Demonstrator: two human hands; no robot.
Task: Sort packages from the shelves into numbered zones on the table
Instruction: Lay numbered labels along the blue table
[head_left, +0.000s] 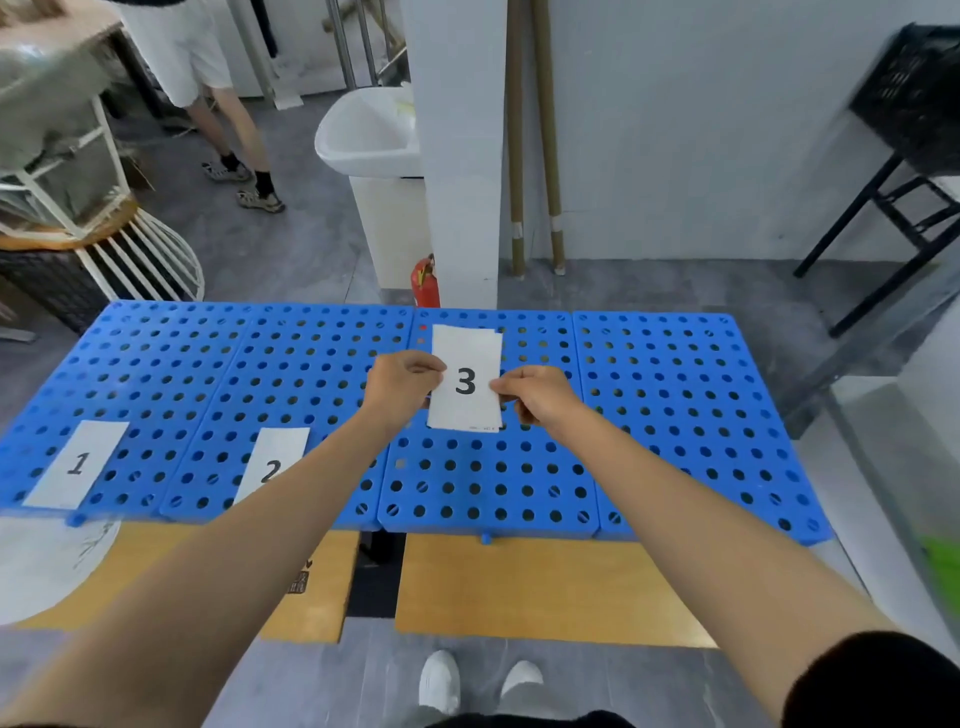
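Note:
A blue perforated table top (675, 405) of joined panels spans the view. White paper cards marked 1 (78, 462) and 2 (272, 462) lie flat on its left panels. Above the third panel I hold a white card marked 3 (466, 379), with at least one more sheet behind it. My left hand (402, 387) pinches its left edge and my right hand (537, 400) pinches its right edge. No packages or shelves are in view.
Another person (208, 104) stands at the far left near a white wire rack (104, 208). Behind the table are a white bin (374, 156), a red fire extinguisher (426, 283), a white pillar (462, 156) and a black stand (893, 218) at right.

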